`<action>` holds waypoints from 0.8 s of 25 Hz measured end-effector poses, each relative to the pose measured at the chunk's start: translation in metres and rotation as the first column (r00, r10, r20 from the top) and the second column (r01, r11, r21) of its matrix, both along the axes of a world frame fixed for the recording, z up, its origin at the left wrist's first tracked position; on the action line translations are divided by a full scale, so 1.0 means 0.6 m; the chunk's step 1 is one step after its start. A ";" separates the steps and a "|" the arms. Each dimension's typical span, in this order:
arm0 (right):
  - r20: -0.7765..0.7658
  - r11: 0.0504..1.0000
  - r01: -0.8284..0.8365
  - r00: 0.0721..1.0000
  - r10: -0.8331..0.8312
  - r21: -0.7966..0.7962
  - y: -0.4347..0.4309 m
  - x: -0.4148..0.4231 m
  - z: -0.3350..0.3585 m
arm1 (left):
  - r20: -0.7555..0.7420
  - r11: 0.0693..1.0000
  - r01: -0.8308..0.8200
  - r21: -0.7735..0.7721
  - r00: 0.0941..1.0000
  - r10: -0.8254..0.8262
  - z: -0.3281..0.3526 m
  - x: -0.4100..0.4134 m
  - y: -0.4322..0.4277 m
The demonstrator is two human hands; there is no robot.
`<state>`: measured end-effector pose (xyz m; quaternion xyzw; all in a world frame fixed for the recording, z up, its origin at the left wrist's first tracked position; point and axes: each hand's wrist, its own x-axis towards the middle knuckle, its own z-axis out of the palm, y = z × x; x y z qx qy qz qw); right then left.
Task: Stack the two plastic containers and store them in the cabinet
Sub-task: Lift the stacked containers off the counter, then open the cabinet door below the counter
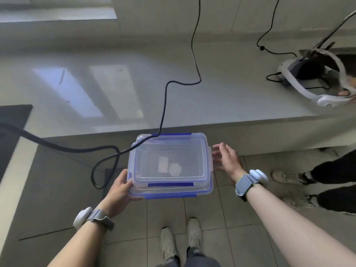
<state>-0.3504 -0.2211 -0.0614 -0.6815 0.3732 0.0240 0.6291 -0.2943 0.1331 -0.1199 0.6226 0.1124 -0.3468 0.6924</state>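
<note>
Two clear plastic containers with blue clip lids are stacked, the upper container [171, 157] resting on the lower container [169, 193]. The stack is in the air in front of the counter's front edge, above the tiled floor. My left hand [120, 189] grips the stack at its left near corner, thumb on the upper lid's edge and fingers under the bottom one. My right hand [226, 158] is just right of the stack with its fingers spread, a small gap between it and the side clip. Two pale labels show through the upper lid.
A pale glossy counter [115, 89] runs across ahead, with a black cable [163, 105] trailing over its edge and looping left of the stack. A white headset [317, 81] lies at the counter's right end. Another person's legs and shoes [300, 178] stand at right. My own shoes [181, 241] are below.
</note>
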 end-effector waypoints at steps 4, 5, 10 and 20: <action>-0.139 0.911 -0.274 0.960 0.242 -0.307 -0.016 0.030 -0.073 | 0.010 0.999 -0.010 0.036 1.000 0.009 -0.037 -0.023 0.030; -0.212 0.852 -0.366 0.928 0.306 -0.375 -0.017 0.043 -0.090 | 0.012 0.999 -0.013 0.045 1.000 0.013 -0.046 -0.025 0.040; -0.396 0.498 -0.692 0.715 0.577 -0.523 0.007 0.115 -0.169 | 0.015 0.996 -0.041 0.078 0.999 0.040 -0.091 -0.039 0.088; -0.573 0.037 -0.727 0.571 0.588 -0.686 0.081 0.233 -0.228 | -0.002 0.984 -0.127 0.128 0.992 0.129 -0.130 -0.031 0.126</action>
